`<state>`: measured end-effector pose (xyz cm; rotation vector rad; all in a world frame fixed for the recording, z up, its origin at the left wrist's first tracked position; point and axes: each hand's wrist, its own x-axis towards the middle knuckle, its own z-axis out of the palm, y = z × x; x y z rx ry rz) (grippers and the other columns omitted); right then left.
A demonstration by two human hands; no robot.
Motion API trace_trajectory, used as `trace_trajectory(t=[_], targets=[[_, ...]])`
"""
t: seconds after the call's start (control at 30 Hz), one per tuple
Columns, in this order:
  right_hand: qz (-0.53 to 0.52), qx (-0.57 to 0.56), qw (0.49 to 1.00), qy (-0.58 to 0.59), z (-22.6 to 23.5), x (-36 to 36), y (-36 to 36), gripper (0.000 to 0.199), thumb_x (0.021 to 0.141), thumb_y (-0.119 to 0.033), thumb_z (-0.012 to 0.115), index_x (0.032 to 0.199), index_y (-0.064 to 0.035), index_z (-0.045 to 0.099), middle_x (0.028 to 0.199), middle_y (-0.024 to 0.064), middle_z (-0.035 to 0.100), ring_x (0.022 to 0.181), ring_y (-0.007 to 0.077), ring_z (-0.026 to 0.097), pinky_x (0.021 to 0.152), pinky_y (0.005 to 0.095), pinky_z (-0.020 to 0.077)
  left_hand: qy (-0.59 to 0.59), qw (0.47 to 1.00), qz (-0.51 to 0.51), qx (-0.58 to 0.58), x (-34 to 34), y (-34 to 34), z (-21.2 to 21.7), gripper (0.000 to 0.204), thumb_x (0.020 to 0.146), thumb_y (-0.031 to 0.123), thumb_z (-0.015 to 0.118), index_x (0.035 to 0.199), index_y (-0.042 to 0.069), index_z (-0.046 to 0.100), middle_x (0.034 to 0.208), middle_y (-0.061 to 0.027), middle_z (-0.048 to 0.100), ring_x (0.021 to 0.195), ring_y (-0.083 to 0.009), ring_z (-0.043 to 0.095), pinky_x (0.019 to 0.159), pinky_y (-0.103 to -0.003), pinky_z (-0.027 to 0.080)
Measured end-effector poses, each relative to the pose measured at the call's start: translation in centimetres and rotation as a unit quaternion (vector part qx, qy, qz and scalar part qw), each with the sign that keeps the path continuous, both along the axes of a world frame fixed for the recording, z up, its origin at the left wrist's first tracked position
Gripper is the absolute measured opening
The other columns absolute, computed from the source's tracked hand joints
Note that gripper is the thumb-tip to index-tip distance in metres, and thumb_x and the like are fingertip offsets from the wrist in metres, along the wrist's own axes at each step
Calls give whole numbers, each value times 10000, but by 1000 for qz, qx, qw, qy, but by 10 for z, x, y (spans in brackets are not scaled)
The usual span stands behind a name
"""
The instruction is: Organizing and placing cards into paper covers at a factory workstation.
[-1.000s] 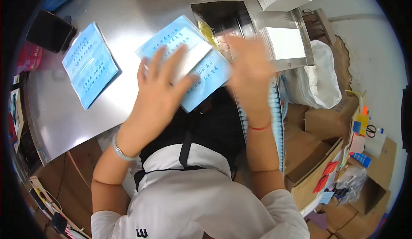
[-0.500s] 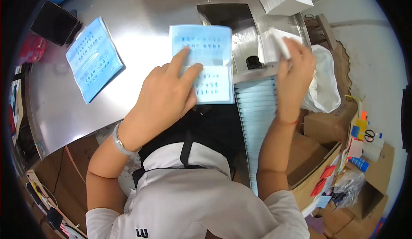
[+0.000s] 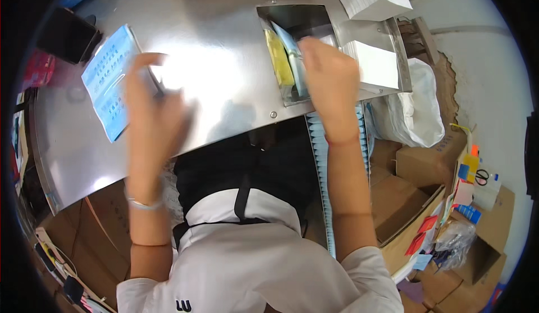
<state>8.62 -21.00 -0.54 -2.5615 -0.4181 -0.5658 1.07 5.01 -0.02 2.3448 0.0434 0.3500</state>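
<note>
Head view: steel surface (image 3: 224,88) fills the upper frame. Metal bin (image 3: 297,26), upper centre, holds a blue packet (image 3: 293,55), gripped by the right hand (image 3: 328,77). Left hand (image 3: 151,116), blurred and open, lies beside a blue leaflet (image 3: 109,83) at upper left.

1 head view, looking steeply down, close over steel table (image 3: 224,77)

Left hand (image 3: 151,111) moved off folded blue sheet toward blue stack (image 3: 109,83), right hand (image 3: 328,77) now pushing sheet (image 3: 295,60) into metal slot (image 3: 297,26).
</note>
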Motion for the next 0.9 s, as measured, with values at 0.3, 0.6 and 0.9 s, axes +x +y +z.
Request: trace_trajectory(t=[0.3, 0.6, 0.9], targets=[[-178, -145, 969, -95, 8, -13, -39, 206, 834, -61, 668, 1019, 15, 717, 1010, 133, 598, 929, 320, 559, 790, 414, 480, -11, 942, 64, 330, -4, 78, -3, 236, 894, 238, 698, 1017, 49, 631, 1184, -223, 564, 1080, -369, 555, 892, -467, 442], [-36, -93, 994, -35, 25, -25, -67, 278, 812, -25, 647, 1077, 49, 688, 1099, 182, 612, 1005, 348, 575, 905, 430, 479, -59, 967, -211, 131, -10, -61, -14, 303, 768, 46, 721, 1028, 10, 571, 1372, -250, 487, 1366, -481, 371, 1106, -577, 344], [-72, -138, 985, -77, 21, -17, -62, 177, 858, -84, 660, 980, 41, 694, 977, 155, 636, 877, 343, 580, 791, 421, 491, -98, 983, -142, 61, -9, -57, -20, 445, 716, 67, 725, 1130, 47, 561, 1488, -246, 356, 1346, -447, 383, 1094, -535, 336]])
